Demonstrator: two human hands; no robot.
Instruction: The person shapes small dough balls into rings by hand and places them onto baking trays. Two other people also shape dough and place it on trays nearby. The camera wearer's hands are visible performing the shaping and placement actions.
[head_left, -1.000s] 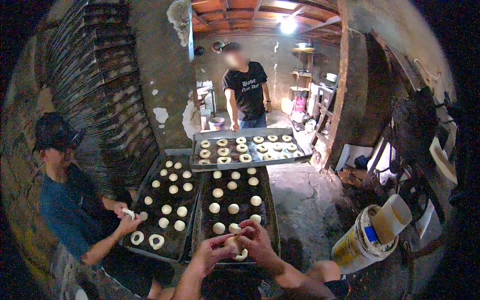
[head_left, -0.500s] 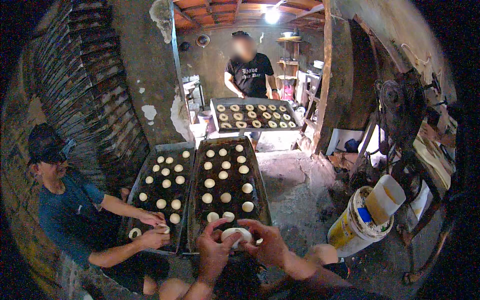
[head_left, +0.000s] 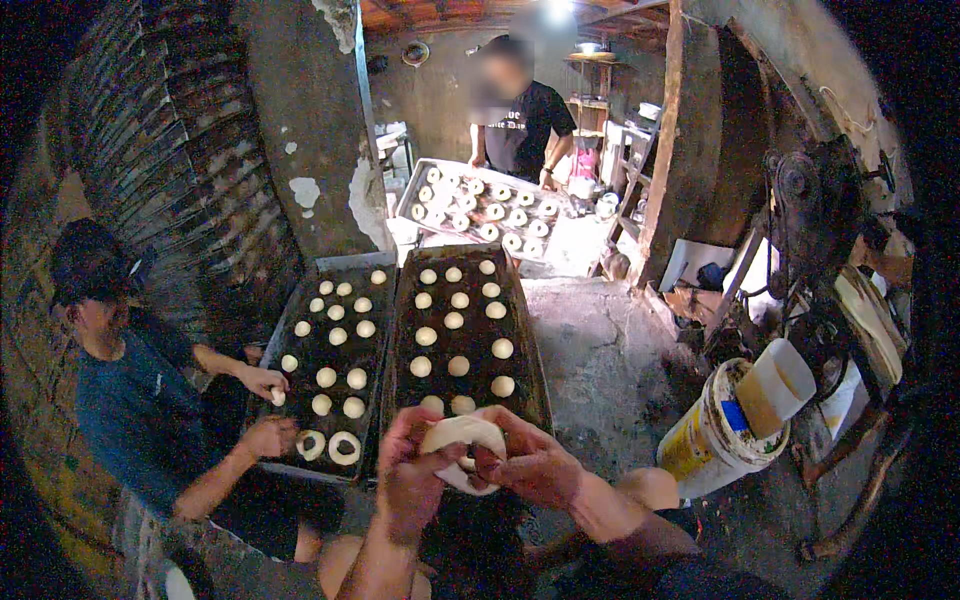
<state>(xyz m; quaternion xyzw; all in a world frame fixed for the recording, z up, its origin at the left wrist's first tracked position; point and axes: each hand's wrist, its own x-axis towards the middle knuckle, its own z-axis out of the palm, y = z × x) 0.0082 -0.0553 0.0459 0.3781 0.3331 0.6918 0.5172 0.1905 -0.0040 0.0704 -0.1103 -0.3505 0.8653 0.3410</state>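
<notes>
My left hand (head_left: 408,460) and my right hand (head_left: 535,462) hold a pale dough ring (head_left: 468,430) between them, above the near end of the right-hand tray (head_left: 474,338). Fingers of both hands curl around the ring and reach into its hole. On this dark tray lie several round dough balls (head_left: 458,366) in rows; the nearest are partly hidden by my hands. Alongside stands the left tray (head_left: 355,262), with more dough balls (head_left: 326,377) and two shaped rings (head_left: 344,448) at its near end.
At the left, a co-worker (head_left: 135,400) pinches a dough ball over the left tray. Beyond the trays another person (head_left: 525,125) holds a tilted tray of dough rings (head_left: 470,205). A white and yellow bucket (head_left: 700,440) stands at my right, below dark machinery (head_left: 800,200).
The dough in my hands now shows a wide hole and faces me. A second ring lies on the left tray, and the co-worker there holds another ball. The far tray has tilted.
</notes>
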